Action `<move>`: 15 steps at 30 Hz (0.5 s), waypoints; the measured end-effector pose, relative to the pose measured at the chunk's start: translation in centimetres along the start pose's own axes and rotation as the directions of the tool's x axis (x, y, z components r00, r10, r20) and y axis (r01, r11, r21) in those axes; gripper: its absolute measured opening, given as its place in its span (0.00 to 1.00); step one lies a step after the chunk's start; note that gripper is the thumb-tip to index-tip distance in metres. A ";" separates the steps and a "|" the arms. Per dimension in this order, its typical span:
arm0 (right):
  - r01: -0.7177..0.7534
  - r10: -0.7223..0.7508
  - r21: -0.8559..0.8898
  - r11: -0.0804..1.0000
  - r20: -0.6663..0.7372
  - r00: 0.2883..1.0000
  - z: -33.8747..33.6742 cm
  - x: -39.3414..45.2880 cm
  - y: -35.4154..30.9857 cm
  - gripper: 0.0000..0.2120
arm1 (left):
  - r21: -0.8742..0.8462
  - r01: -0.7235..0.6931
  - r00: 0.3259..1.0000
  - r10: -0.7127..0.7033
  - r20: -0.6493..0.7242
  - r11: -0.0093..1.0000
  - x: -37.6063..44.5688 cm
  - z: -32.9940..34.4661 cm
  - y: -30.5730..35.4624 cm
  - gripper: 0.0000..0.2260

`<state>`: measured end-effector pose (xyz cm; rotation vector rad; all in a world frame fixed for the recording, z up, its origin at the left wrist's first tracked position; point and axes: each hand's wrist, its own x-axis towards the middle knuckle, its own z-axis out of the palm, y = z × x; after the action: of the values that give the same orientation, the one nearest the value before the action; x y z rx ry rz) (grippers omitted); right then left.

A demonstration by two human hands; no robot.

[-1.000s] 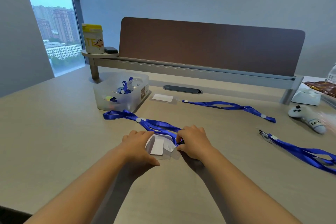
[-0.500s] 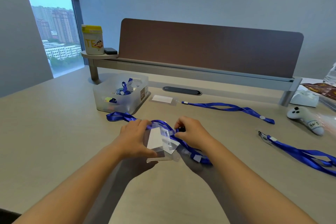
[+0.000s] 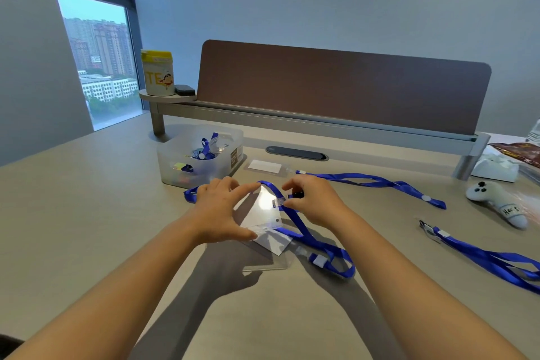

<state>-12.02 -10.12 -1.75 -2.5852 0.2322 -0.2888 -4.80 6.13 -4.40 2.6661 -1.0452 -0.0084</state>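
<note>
In the head view, your left hand sits just left of the frame's centre, index finger on the top corner and thumb curled under the bottom edge of the clear badge holder, so the holder is pinched between them and tilted up off the table. Your right hand, just right of centre, has finger and thumb closed on the clip at the holder's right edge, where a clear strap tab meets it. Whether the tab is threaded through the holder's slot is hard to tell, as the plastic glares there. The blue lanyard arches over the holder's top, runs down past your right wrist and loops on the table toward lower centre. A white card lies flat just under the holder's lower edge. Behind your hands, above centre-left, stands a translucent box with more lanyards inside. A second lanyard stretches across centre-right, and a third lanyard lies at the lower right edge — well apart from your hands. A small plush toy rests between those two.
</note>
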 end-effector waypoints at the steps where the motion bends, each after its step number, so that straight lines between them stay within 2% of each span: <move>1: -0.018 0.017 0.015 1.000 0.033 0.999 0.0 0.0 0.1 0.16 | -0.002 0.000 1.000 0.000 0.031 1.000 -0.1 -0.4 0.1 0.41; 5: -0.080 0.055 0.121 0.989 0.199 0.978 0.5 -0.2 0.1 0.11 | 0.056 -0.001 0.994 -0.005 0.108 0.998 -0.2 -1.5 0.0 0.39; 8: -0.092 0.047 0.194 0.977 0.226 0.973 0.8 -0.2 -0.4 0.09 | 0.077 0.017 0.992 -0.026 0.120 0.997 -0.5 -1.6 -0.5 0.38; 12: -0.080 0.011 0.251 0.965 0.263 0.965 1.2 0.0 -0.9 0.18 | 0.117 0.053 0.988 -0.068 0.135 0.992 -1.3 -1.3 -1.0 0.41; 15: -0.033 -0.026 0.257 0.966 0.221 0.975 1.7 0.0 -1.3 0.24 | 0.106 0.090 0.983 -0.106 0.149 0.990 -1.5 -0.9 -1.4 0.40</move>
<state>-11.46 -8.21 -2.49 -2.3323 0.1090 -0.0229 -4.91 8.35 -3.99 2.8427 -0.9814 -0.1914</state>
